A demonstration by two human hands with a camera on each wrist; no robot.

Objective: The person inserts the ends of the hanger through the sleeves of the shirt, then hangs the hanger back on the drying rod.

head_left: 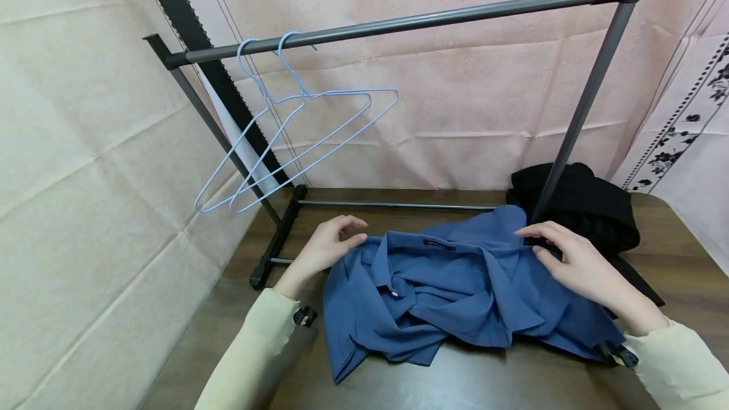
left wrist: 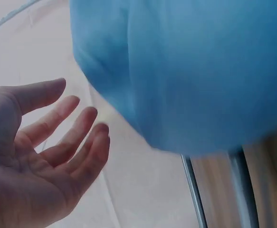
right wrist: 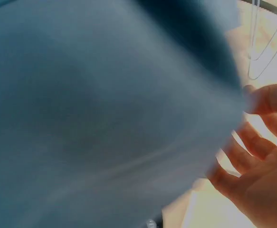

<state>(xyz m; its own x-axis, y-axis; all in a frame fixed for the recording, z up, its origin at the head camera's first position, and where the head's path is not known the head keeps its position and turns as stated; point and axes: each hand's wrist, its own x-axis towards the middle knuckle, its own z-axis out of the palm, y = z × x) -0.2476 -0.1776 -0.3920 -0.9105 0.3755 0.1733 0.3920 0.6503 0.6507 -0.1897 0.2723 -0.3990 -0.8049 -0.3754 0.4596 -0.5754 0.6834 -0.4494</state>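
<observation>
A dark blue collared shirt (head_left: 455,309) lies rumpled over the table, its collar and dark neck label (head_left: 440,245) facing up. At its left shoulder is my left hand (head_left: 324,248), fingers loosely bent. In the left wrist view, a gap separates this hand (left wrist: 52,152) from the blue cloth (left wrist: 190,76). My right hand (head_left: 578,264) is over the shirt's right side, thumb and forefinger apart. The right wrist view has its thumb at the cloth's edge and the other fingertips partly hidden behind the blurred fabric (right wrist: 105,118).
Behind the shirt stands a dark metal clothes rack (head_left: 433,19). Two light blue wire hangers (head_left: 319,95) hang toward the left of its bar. A bundle of black cloth (head_left: 598,207) lies by the rack's right post. The wooden table (head_left: 455,378) meets draped pale fabric walls.
</observation>
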